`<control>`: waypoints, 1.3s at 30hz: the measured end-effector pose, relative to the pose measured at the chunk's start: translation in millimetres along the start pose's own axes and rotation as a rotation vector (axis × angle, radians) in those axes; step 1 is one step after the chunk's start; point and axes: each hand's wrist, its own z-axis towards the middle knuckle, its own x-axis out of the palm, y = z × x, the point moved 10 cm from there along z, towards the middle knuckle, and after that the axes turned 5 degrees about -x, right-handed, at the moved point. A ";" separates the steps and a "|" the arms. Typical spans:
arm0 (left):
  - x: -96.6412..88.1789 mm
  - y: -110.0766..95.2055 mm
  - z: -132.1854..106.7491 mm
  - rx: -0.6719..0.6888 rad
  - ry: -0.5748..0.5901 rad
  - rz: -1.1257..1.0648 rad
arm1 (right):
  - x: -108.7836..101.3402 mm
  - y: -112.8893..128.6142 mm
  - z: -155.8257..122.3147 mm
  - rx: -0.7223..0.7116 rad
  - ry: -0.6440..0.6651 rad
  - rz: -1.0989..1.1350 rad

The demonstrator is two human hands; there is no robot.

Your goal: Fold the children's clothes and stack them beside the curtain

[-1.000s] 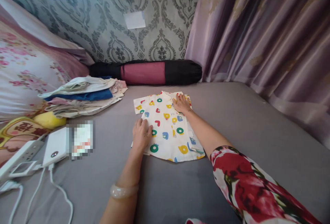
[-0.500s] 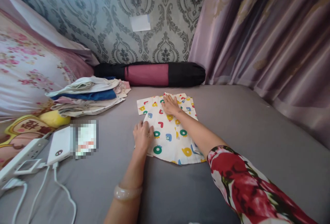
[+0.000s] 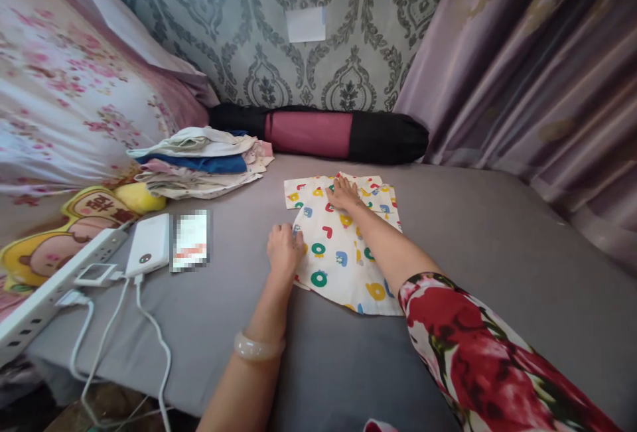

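A child's short-sleeved shirt, white with colourful letters and animals, lies spread on the grey bed sheet. My right hand rests flat on its upper part with the fingers spread, and nothing is held in it. At the shirt's left side edge is my left hand, its fingers curled down and the thumb against the cloth. It appears to pinch that edge, though the fingertips are hidden. My right forearm covers part of the shirt's right side.
A pile of folded clothes lies back left. A black and maroon bolster-like roll runs along the wall. At left are a power strip, a white power bank with cables, a blurred card-like object and a yellow cartoon cushion.
The view has swung left and slightly down, so everything sits further right. My left hand has shifted a little outward at the shirt's left edge; my right hand stays flat on the shirt.
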 end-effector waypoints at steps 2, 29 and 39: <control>0.5 2.4 0.5 -0.005 0.025 0.001 | -7.4 7.6 -1.6 -0.007 -0.003 -0.021; 0.5 22.8 12.7 -0.077 0.166 -0.140 | 3.6 142.6 -10.1 -0.133 -0.027 0.217; 6.1 23.2 15.3 -0.038 0.192 -0.202 | -9.9 74.5 0.3 0.034 -0.107 0.872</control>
